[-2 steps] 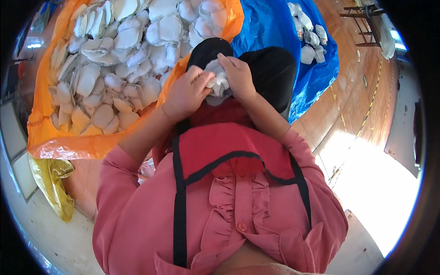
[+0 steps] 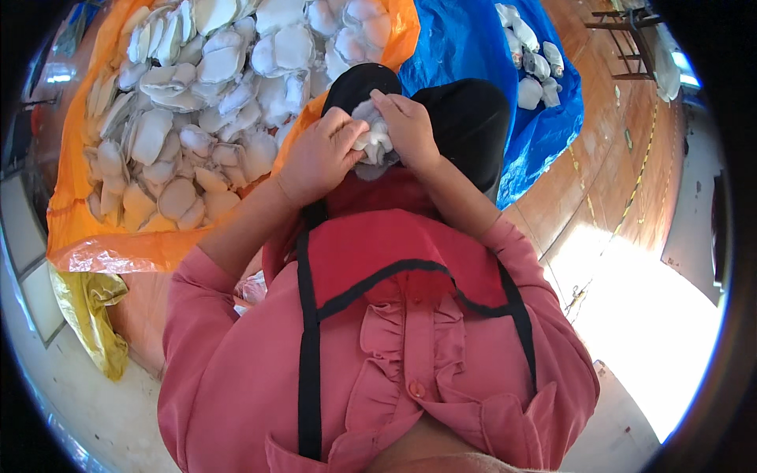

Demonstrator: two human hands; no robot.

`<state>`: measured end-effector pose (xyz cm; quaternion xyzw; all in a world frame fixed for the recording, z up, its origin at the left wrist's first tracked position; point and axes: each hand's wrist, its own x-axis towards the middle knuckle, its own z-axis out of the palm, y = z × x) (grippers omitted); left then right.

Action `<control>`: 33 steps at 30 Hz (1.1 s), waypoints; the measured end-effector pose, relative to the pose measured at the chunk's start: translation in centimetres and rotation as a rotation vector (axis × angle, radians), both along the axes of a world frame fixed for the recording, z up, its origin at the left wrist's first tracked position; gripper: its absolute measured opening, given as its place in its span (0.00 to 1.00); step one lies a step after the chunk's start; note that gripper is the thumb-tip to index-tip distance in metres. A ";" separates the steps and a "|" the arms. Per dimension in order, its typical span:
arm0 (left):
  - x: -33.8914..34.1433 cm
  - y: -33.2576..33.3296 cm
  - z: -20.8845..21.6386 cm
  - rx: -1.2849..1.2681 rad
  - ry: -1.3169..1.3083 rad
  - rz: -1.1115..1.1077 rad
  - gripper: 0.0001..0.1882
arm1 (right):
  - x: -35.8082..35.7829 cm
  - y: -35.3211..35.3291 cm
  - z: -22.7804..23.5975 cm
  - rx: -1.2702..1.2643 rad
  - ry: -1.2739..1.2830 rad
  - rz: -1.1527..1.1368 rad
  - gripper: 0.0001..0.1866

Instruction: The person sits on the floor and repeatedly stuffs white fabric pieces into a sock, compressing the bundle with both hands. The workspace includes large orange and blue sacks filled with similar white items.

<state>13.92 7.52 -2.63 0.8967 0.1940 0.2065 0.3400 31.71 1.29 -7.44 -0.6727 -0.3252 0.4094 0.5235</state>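
Above my lap, both hands grip a bunched, soft white-grey fabric piece (image 2: 374,143), its folds puckered toward the middle. My left hand (image 2: 322,155) has its fingers closed on the left side of the piece. On the other side, my right hand (image 2: 408,132) pinches the upper right edge, thumb and fingers pressed together. Parts of the piece are covered by my fingers, and its exact kind cannot be made out. Many white, rounded, padded pieces (image 2: 152,135) lie heaped at the far left.
An orange sheet (image 2: 142,249) lies under the heap. To its right, a blue sheet (image 2: 453,55) carries several small white bundles (image 2: 529,94). A dark wooden stool (image 2: 632,49) stands at the far right. A yellow sack (image 2: 93,319) lies on the floor at left.
Both hands have shifted very slightly, with the fabric piece still between them. Nothing else has visibly changed.
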 end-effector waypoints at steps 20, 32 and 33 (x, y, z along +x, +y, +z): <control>1.7 0.7 -1.0 0.044 0.009 0.095 0.13 | -0.9 3.5 -0.1 -0.130 0.452 -0.043 0.19; 1.2 2.3 2.3 -0.097 0.329 0.078 0.16 | -0.1 3.6 -1.0 0.068 -0.717 0.449 0.16; 1.1 2.9 2.0 -0.068 0.303 0.070 0.15 | 0.4 4.2 -1.8 0.169 -0.933 0.521 0.15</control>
